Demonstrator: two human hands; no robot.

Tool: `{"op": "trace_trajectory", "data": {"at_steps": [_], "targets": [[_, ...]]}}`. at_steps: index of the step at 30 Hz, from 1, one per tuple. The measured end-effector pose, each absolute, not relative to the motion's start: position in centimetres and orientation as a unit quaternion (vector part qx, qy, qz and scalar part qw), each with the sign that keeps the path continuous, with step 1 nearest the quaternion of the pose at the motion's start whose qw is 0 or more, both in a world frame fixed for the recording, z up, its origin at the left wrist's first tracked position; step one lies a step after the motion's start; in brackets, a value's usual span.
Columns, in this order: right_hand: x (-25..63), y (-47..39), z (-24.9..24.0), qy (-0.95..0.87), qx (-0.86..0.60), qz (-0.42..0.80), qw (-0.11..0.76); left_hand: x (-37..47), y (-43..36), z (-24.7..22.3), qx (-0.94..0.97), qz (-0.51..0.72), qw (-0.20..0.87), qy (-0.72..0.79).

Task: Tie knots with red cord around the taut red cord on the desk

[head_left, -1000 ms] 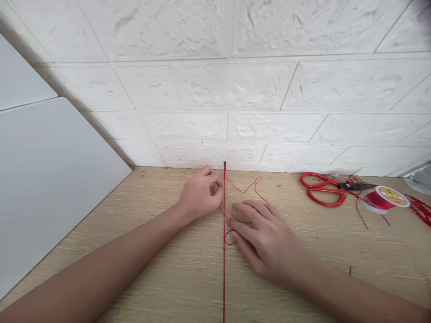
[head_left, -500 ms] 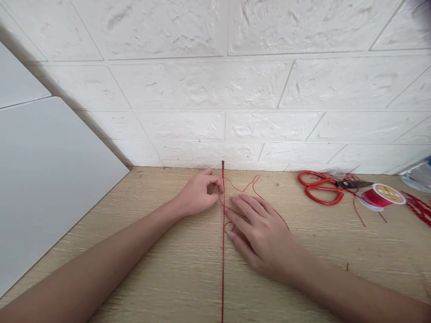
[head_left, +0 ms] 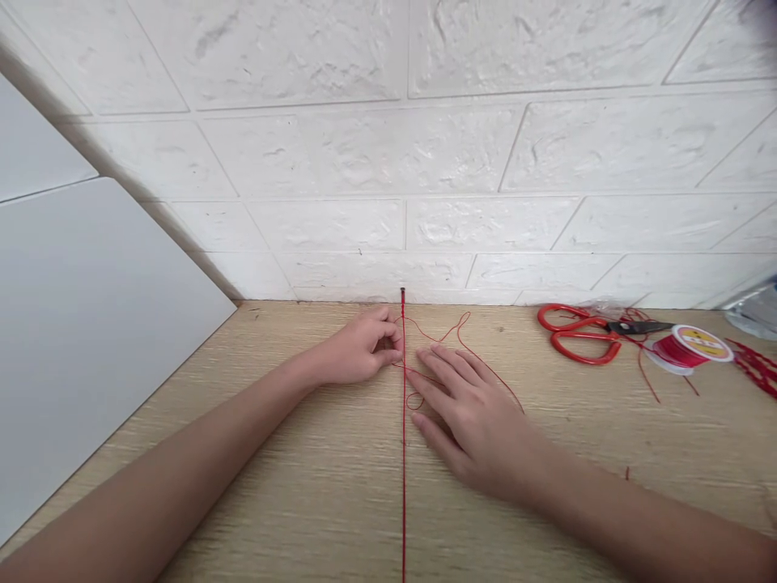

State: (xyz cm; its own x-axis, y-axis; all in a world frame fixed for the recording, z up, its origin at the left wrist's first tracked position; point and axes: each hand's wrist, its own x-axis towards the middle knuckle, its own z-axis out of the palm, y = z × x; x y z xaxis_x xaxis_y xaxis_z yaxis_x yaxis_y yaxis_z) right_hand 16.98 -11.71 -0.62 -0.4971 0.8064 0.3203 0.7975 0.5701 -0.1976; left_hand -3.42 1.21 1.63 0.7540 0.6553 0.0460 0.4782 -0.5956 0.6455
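Note:
A taut red cord (head_left: 404, 486) runs from a small dark nail (head_left: 402, 290) at the wall's foot straight toward me, with a short knotted stretch just below the nail. Left of the cord, my left hand (head_left: 367, 348) has its thumb and forefinger pinched together on a thin red thread beside the cord. To the right, my right hand (head_left: 464, 409) lies nearly flat on the table, fingers stretched out toward the cord. The thin red thread (head_left: 494, 374) crosses the cord, makes a small loop by my right fingertips and trails past that hand's far side.
Orange-handled scissors (head_left: 586, 344) lie at the right, beside a spool of red thread (head_left: 680, 352) with a yellow label. Braided red cord (head_left: 756, 368) and a clear plastic packet (head_left: 756, 312) are farther right. A white panel (head_left: 103, 324) stands at the left, and a white brick-patterned wall (head_left: 340, 154) rises behind.
My left thumb and forefinger have closed together near the cord, where a gap showed before. The small thread loop has shrunk slightly. My right hand stays nearly in place.

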Motion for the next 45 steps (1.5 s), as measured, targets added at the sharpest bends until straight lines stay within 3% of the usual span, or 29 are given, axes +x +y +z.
{"op": "trace_trajectory", "data": {"at_steps": [6,16,30,36,45], "targets": [[16.9,-11.7,-0.6,-0.866,-0.464,0.015,0.184,-3.6,1.7,1.7,0.852,0.182,0.367,0.325],[16.9,-11.7,-0.5,-0.864,-0.463,0.031,0.195,-3.7,2.8,0.6,0.661,0.372,0.548,0.353],[16.9,-11.7,-0.4,-0.864,-0.461,0.035,0.199,-3.3,2.8,1.6,0.475,0.474,0.654,0.349],[16.9,-11.7,-0.3,-0.865,-0.457,0.041,0.201,-3.3,2.0,4.4,0.566,0.472,0.561,0.377],[17.0,-11.6,-0.4,-0.869,-0.454,0.023,0.196,-7.0,3.0,9.3,0.712,0.528,0.249,0.391]]}}
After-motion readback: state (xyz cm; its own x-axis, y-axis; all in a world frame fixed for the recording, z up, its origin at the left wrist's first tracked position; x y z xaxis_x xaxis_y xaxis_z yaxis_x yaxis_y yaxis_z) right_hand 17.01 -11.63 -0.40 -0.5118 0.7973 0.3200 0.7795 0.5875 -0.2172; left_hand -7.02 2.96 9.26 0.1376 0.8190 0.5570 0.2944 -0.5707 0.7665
